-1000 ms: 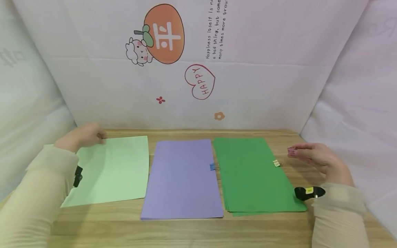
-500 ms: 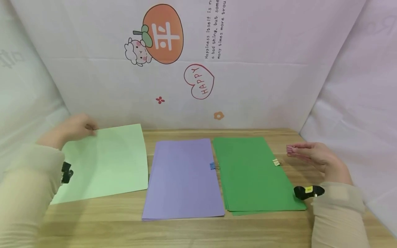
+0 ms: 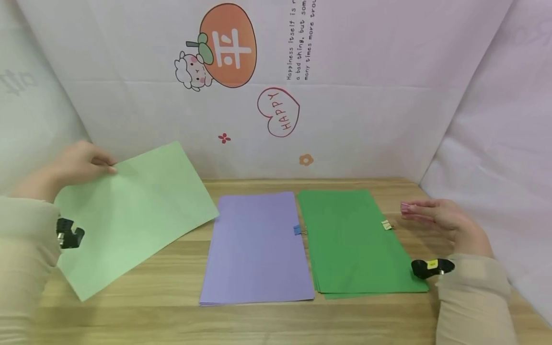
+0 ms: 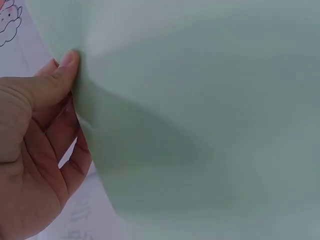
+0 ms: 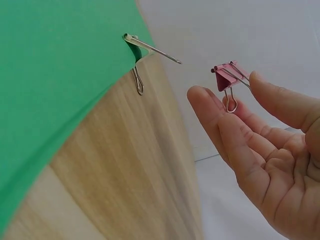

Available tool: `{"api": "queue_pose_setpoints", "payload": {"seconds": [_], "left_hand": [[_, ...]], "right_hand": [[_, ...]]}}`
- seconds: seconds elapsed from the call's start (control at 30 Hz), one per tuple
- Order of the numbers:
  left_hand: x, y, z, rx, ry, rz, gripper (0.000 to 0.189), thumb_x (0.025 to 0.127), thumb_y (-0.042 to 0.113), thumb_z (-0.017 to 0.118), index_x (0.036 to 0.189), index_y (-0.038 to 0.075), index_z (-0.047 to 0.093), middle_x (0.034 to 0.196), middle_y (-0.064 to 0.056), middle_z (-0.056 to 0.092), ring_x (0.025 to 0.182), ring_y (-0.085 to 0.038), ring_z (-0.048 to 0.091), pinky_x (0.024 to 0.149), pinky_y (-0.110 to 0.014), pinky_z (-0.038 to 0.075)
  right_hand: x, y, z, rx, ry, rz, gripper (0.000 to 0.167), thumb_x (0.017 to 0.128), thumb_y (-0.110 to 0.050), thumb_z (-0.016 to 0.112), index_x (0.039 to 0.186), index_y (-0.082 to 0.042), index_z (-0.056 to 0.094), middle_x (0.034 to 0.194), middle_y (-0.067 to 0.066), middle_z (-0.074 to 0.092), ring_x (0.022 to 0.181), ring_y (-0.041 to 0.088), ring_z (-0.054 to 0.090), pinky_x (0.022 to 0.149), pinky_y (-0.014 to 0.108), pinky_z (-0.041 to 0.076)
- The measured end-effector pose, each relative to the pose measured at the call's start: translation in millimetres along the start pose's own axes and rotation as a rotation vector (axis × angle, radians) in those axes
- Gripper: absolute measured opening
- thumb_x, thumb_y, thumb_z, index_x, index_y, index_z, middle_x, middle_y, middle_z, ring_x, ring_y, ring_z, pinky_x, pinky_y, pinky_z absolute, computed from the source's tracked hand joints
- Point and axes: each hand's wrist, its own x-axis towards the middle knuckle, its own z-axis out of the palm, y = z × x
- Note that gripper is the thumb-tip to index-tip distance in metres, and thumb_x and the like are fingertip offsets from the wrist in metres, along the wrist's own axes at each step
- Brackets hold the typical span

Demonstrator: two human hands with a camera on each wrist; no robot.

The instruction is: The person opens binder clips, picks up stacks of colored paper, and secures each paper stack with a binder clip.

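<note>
My left hand [image 3: 84,163] pinches the far edge of a light green paper sheet [image 3: 142,206] between thumb and fingers, and the sheet hangs tilted at the left of the table. In the left wrist view the thumb lies on the near face of the paper [image 4: 200,125]. My right hand [image 3: 440,218] pinches a pink binder clip [image 5: 228,75] by its wire handles, beside the green stack. A pale yellow binder clip [image 3: 386,224] grips the right edge of the green paper stack [image 3: 353,244]. A blue binder clip [image 3: 297,230] sits on the right edge of the purple paper stack [image 3: 256,249].
The wooden table [image 3: 241,323] runs along the front. A white printed cloth [image 3: 362,110] closes off the back and both sides. Green and purple stacks lie side by side, close together. Each wrist carries a small black camera [image 3: 431,268].
My left hand has moved up and to the left, lifting the light green sheet and tilting it, right corner raised. The right hand and its pink binder clip have stayed almost still.
</note>
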Motion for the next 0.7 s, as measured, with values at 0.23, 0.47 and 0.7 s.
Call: {"api": "queue_pose_setpoints", "payload": {"seconds": [0.23, 0.47, 0.7], "left_hand": [[-4.5, 6.6, -1.2, -0.165, -0.051, -0.137, 0.041, 0.1, 0.018, 0.059, 0.123, -0.015, 0.058, 0.124, -0.037, 0.059, 0.114, -0.058, 0.054, 0.095, -0.067, 0.044], [3.7, 25.1, -6.6, -0.308, -0.03, -0.248, 0.057, 0.101, 0.034, 0.058, 0.135, -0.011, 0.052, 0.13, -0.03, 0.06, 0.094, -0.015, 0.065, 0.085, -0.036, 0.055], [7.6, 39.3, -2.8, -0.462, -0.008, -0.325, 0.06, 0.1, 0.032, 0.061, 0.14, -0.01, 0.047, 0.1, 0.011, 0.073, 0.074, 0.003, 0.055, 0.066, -0.022, 0.05]], "right_hand": [[-0.5, -1, 1, -0.126, 0.039, 0.051, 0.016, 0.099, -0.01, 0.06, 0.109, -0.016, 0.071, 0.104, -0.007, 0.076, 0.099, 0.007, 0.072, 0.089, 0.023, 0.057], [-0.4, 1, -1, -0.197, 0.032, 0.049, 0.02, 0.101, -0.014, 0.058, 0.119, -0.012, 0.066, 0.107, -0.014, 0.075, 0.101, 0.003, 0.07, 0.088, 0.02, 0.056], [-0.4, -1, 2, -0.112, 0.023, 0.03, 0.017, 0.1, -0.009, 0.058, 0.106, -0.02, 0.069, 0.105, -0.012, 0.075, 0.098, 0.003, 0.071, 0.087, 0.02, 0.056]]}}
